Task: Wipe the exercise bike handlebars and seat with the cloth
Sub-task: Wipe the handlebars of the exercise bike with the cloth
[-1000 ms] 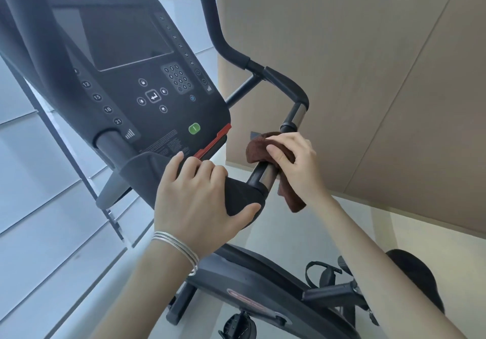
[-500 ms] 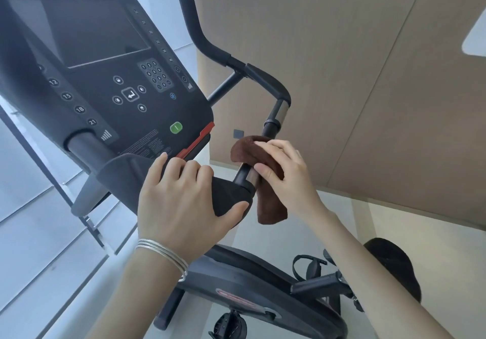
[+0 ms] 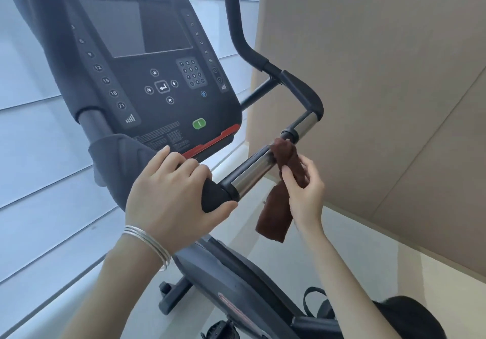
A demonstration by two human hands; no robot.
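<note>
Hanging limp from the right hand (image 3: pixel 305 194), brown cloth (image 3: pixel 276 215) touches handlebar (image 3: pixel 252 170).

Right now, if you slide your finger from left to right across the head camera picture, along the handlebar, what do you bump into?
Silver bracelets → left hand on the black grip → shiny metal bar → brown cloth → right hand → tan wall.

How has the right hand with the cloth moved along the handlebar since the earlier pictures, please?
Yes. The right hand has come off the chrome bar to its right side; the cloth now touches only near the black collar.
</note>
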